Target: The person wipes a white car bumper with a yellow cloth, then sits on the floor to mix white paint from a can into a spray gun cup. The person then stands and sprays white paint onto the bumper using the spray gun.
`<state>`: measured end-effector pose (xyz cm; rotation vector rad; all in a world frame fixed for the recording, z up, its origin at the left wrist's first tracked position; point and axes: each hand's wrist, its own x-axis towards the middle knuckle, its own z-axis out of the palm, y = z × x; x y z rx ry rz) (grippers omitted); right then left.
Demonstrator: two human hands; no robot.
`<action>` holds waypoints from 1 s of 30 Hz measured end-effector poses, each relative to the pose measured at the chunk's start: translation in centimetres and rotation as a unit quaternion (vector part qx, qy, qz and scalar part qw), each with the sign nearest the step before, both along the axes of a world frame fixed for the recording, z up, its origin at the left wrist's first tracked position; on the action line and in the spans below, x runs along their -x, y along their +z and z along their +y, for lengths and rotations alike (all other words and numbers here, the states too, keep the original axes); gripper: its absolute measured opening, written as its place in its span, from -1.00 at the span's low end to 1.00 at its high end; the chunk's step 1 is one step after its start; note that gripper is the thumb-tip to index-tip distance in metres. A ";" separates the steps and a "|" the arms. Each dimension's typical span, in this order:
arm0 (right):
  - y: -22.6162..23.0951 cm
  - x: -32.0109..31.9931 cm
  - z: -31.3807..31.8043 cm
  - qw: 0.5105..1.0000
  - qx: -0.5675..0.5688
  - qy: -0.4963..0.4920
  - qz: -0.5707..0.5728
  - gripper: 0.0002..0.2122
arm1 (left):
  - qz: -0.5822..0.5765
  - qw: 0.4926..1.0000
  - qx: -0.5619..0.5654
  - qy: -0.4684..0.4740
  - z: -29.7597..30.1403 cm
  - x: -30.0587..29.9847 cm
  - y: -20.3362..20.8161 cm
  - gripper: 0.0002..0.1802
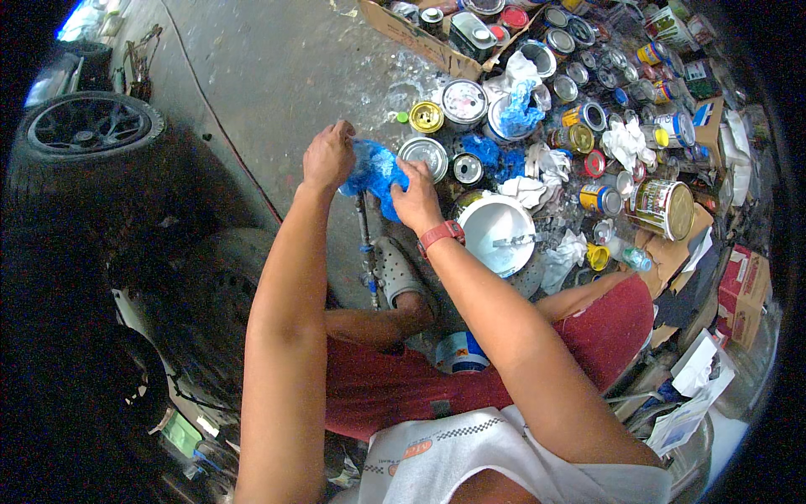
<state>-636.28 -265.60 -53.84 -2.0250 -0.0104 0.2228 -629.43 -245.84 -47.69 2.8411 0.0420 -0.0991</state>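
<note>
A crumpled piece of thin blue plastic [369,166] stretches between my two hands, above the concrete floor. My left hand [327,157] is closed on its left side, fingers curled in a fist. On its right edge, my right hand [417,200] pinches the plastic between thumb and fingers, a red watch at the wrist. Just below the plastic stands a thin metal rod with blue marks [367,252]; its top is hidden. A closed silver paint can [426,151] sits right beyond my right hand. Near that wrist is a white bucket [509,220] with pale liquid inside.
Many paint cans crowd the right side, with a yellow-topped can [426,117] and white rags [628,144] among them. A cardboard box [416,38] holds cans at the back. A car wheel [91,130] stands at left. A hose [220,118] crosses the floor.
</note>
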 end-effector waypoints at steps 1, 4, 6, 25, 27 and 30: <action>0.0 0.0 0.1 0.999 0.005 0.016 0.028 -0.47 | 0.009 1.000 0.002 -0.014 -0.1 0.2 0.2 -0.74; 0.0 -0.1 0.0 0.998 0.008 0.028 0.059 -0.40 | -0.068 0.990 -0.005 -0.121 -0.4 0.6 1.1 -0.64; 0.1 0.0 -0.1 0.997 0.009 0.034 0.062 -0.37 | -0.035 0.982 -0.005 -0.185 -0.8 1.2 1.8 -0.58; 2.2 2.2 -1.5 0.995 0.034 0.092 0.005 -0.33 | -0.023 0.998 0.062 -0.023 -4.2 6.5 -1.0 -0.01; 2.1 1.7 -1.4 0.994 0.043 0.096 0.008 -0.34 | -0.021 0.997 0.066 -0.020 -4.2 6.6 -1.4 0.01; 2.0 0.4 -1.2 0.991 0.069 0.113 0.012 -0.36 | -0.020 0.998 0.064 -0.019 -4.2 6.7 -1.6 0.06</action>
